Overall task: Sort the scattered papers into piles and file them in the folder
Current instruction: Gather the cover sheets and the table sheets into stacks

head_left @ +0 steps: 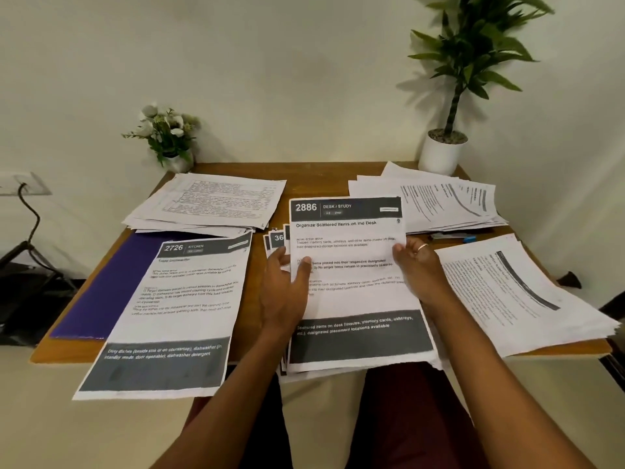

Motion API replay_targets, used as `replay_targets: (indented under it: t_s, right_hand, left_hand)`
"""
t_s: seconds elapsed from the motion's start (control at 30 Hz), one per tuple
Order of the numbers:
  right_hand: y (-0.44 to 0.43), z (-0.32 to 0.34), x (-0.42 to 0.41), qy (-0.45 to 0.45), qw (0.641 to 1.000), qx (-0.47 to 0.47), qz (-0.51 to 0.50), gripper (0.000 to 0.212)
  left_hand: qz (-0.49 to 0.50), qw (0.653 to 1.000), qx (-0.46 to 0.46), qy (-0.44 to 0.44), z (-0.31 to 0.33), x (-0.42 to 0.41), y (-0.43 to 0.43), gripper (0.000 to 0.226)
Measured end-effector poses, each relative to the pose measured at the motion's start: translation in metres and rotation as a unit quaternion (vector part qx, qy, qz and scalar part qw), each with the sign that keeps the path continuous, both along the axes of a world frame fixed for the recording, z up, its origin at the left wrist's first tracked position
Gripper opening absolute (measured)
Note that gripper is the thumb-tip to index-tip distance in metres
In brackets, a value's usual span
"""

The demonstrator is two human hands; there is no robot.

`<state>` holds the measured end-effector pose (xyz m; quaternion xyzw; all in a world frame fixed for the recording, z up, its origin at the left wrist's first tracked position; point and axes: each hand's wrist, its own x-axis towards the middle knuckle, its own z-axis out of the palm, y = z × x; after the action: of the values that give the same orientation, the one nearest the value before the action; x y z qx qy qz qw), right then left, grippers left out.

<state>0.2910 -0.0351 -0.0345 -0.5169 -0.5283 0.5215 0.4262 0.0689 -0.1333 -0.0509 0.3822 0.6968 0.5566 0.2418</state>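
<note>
A sheet headed "2886 Desk / Study" (351, 299) tops a stack in the middle of the wooden table (287, 189). My left hand (285, 292) grips its left edge, thumb on top. My right hand (419, 269) holds its right edge, a ring on one finger. Under the stack, more sheets (275, 240) fan out to the left. A "2726 Kitchen" sheet (176, 309) lies at the left, overhanging the front edge and partly covering a purple folder (111, 286). Other paper piles sit at the back left (209, 204), back right (436, 203) and right (514, 296).
A small flower pot (170, 137) stands at the table's back left corner and a tall plant in a white pot (443, 154) at the back right. A pen (453, 236) lies between the right-hand piles. A wall socket with a black cable (28, 211) is at the left.
</note>
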Motion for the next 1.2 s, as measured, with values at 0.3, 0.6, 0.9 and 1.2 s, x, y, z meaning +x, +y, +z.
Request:
replay_targets:
  t_s: [0.3,0.6,0.9,1.2]
  right_hand:
    - [-0.005,-0.02,-0.001,0.157,0.987,-0.023,-0.009,0.026]
    - [-0.013,-0.016,0.0,0.192,0.981,0.008,-0.037,0.031]
    - [-0.012,-0.019,-0.005,0.015,0.998,0.028,-0.055,0.011]
    - [-0.009,-0.014,-0.029,-0.193,0.978,0.076,-0.026,0.057]
  left_hand:
    - [-0.026,0.999,-0.008,0.046,-0.015,-0.005,0.002,0.026]
    - [-0.051,0.998,0.001,0.03,0.01,0.0,-0.001,0.02]
    - [0.082,0.967,-0.041,0.236,0.085,-0.13,-0.042,0.021]
    - [0.125,0.929,-0.194,0.289,0.0,-0.189,-0.077,0.02]
